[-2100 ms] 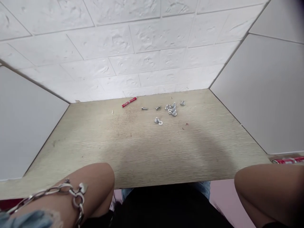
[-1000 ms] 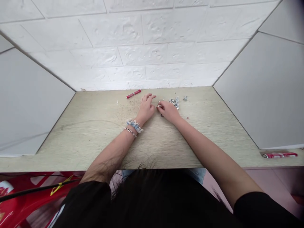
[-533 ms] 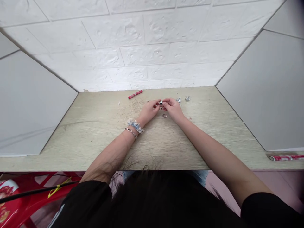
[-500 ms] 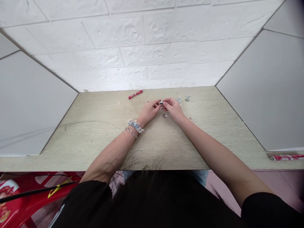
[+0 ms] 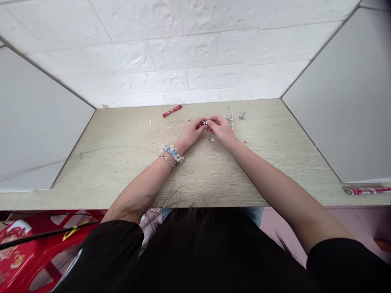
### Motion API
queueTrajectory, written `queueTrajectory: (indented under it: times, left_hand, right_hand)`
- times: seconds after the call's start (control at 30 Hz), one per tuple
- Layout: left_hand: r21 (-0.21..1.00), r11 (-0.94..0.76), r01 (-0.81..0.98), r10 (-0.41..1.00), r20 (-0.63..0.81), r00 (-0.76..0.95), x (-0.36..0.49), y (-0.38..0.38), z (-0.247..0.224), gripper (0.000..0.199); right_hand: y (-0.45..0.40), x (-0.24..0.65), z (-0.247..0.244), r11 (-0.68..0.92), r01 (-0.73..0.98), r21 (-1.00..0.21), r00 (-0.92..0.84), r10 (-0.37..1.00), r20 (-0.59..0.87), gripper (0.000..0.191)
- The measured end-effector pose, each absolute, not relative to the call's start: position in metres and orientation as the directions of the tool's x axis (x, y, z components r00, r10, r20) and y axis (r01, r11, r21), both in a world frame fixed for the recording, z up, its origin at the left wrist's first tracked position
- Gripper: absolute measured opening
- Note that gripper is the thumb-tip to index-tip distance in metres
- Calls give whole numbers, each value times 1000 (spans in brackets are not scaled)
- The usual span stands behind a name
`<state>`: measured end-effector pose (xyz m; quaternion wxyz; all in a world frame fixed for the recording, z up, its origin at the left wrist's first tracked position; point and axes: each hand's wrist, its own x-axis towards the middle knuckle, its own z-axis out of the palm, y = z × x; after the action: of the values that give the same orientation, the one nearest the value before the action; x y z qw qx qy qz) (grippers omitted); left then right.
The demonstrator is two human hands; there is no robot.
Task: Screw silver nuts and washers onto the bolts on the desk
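My left hand [image 5: 193,132] and my right hand [image 5: 222,131] meet above the tabletop, the fingertips of both pinched on a small shiny metal bolt [image 5: 205,122]. Much of the bolt is hidden by the fingers. Just below the hands a round metal washer [image 5: 211,138] lies flat. Beyond my right hand are several bolts [image 5: 230,117], partly covered by its fingers. Another bolt [image 5: 242,115] with a wide washer lies farther right. A scrunchie and a chain bracelet are on my left wrist.
A red tube [image 5: 172,110] lies near the white brick-patterned wall [image 5: 171,80]. Another red tube [image 5: 368,190] is at the right front of the wooden tabletop [image 5: 198,183]. Grey panels rise on both sides. A red plastic chair [image 5: 45,248] stands below left.
The view has tilted down, so everything sits higher in the picture. Both hands stay together on the bolt, which has turned slightly between the fingers.
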<state>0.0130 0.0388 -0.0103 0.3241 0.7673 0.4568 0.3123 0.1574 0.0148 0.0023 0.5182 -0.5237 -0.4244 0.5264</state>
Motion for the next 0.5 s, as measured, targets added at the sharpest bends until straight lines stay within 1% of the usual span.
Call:
queueTrajectory:
  times: [0.13,0.23,0.37,0.5]
  left_hand:
    - [797,-349,494,923,199,331,13,40,-13,29]
    - [793,-340,506,932,212,294,12,38,-13,30]
    - [751,-363,552,924,212,319,11,34,-9,30]
    - [693,-407,595,905,216,367,11,31,-8,29]
  right_hand:
    - [17,155,-2,-110,-40,-993,122,986,-114,20]
    - [19,154,-9,-74,62,-995,138,988,-64,29]
    - [18,157,-18,2,199,-980,94,995,21,43]
    - [15,161,-19,53,249,-967,45,997,66,45]
